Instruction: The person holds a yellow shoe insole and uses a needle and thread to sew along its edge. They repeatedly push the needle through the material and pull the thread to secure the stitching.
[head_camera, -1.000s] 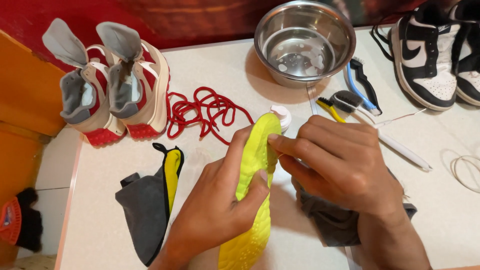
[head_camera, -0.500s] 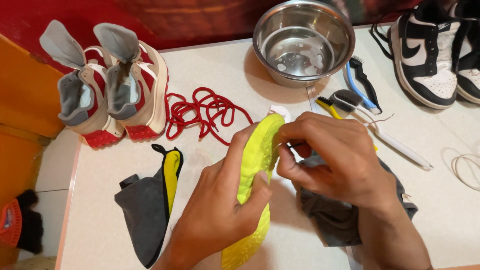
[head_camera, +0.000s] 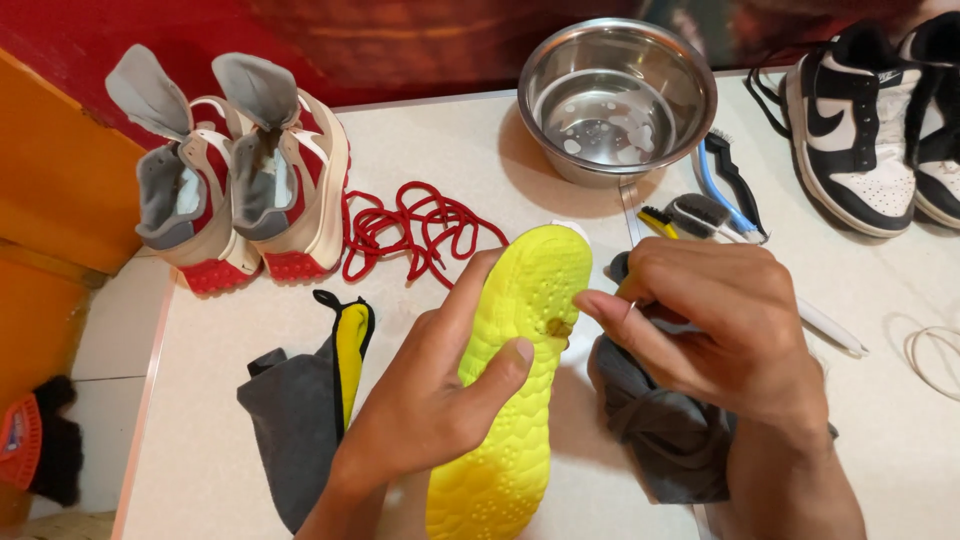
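Yellow insole (head_camera: 510, 400), bumpy and hexagon-textured, dirty spot near its middle, held tilted over the table (head_camera: 210, 400) at centre. Left hand (head_camera: 430, 400) clenched around the insole, thumb pressed on top. Right hand (head_camera: 720, 330) at 3 o'clock of it, grasping a grey cloth (head_camera: 670, 440), fingertip touching the dirty spot. Red laces (head_camera: 410, 225) at 11 o'clock, steel bowl (head_camera: 690, 90) at 1 o'clock, red-soled shoes (head_camera: 240, 180) at 10 o'clock.

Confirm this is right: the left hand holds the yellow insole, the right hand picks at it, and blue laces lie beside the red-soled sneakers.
Not quite: the head view shows the laces are red, not blue. The rest stands: the left hand holds the yellow insole, the right hand picks at it, and the laces lie beside the red-soled sneakers.
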